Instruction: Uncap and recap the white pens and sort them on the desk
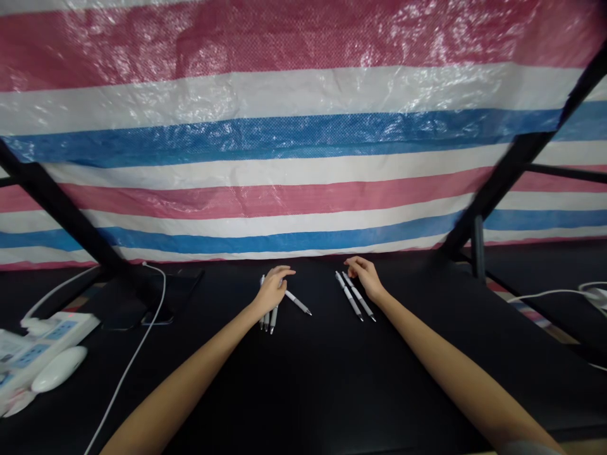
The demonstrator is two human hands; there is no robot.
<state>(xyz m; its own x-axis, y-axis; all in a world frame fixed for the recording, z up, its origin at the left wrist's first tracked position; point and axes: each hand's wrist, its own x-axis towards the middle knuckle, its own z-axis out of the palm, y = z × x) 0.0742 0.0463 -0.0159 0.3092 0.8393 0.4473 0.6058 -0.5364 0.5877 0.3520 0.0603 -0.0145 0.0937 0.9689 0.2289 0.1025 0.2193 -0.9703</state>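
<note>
Several white pens lie on the black table [313, 379] near its far edge. My left hand [272, 287] rests on a bunch of pens [269, 319], fingers stretched flat over them, and one more pen [298, 303] angles out to its right. My right hand [365, 276] lies beside two pens [355, 296] that sit side by side, its fingers loosely curled and touching their upper ends. I cannot make out a firm grip by either hand.
A striped red, white and blue tarp [303, 139] hangs behind the table, with black frame bars [512, 164] crossing it. At the left are a power strip [33, 344], a white mouse [59, 368], a white cable [137, 347] and a dark phone [159, 303].
</note>
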